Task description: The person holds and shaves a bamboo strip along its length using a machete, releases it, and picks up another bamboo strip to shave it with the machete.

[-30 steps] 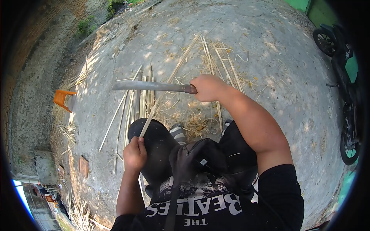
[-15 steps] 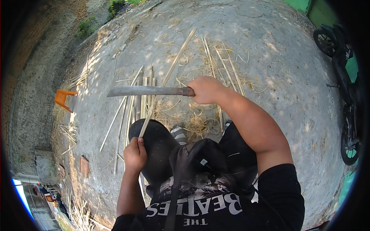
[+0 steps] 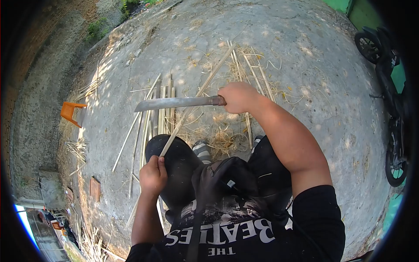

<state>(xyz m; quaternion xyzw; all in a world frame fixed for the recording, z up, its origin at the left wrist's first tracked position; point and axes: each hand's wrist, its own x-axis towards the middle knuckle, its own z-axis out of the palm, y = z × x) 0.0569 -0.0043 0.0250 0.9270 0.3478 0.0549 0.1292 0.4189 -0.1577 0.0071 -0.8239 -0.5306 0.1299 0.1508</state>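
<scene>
My left hand (image 3: 152,175) is closed round the lower part of a long pale strip (image 3: 214,72) by my left knee, and the strip slants away up and to the right. My right hand (image 3: 241,97) grips the handle of a machete (image 3: 176,102). Its long grey blade points left and crosses the strip, but I cannot tell whether they touch. Beyond my left knee lies a bunch of pale strips (image 3: 162,114) on the concrete. More strips (image 3: 262,81) lie beyond my right hand, among thin curled shavings (image 3: 221,139).
An orange plastic stool (image 3: 72,113) stands at the left, with a brick-like block (image 3: 95,189) below it. Piles of strips (image 3: 77,149) lie along the left edge. A black motorcycle (image 3: 388,91) stands at the far right, and a wall (image 3: 43,87) runs along the left.
The far end of the held strip moved left, then swung back right and nearer. My right hand and the machete shifted left, then right. My left hand stayed almost in place.
</scene>
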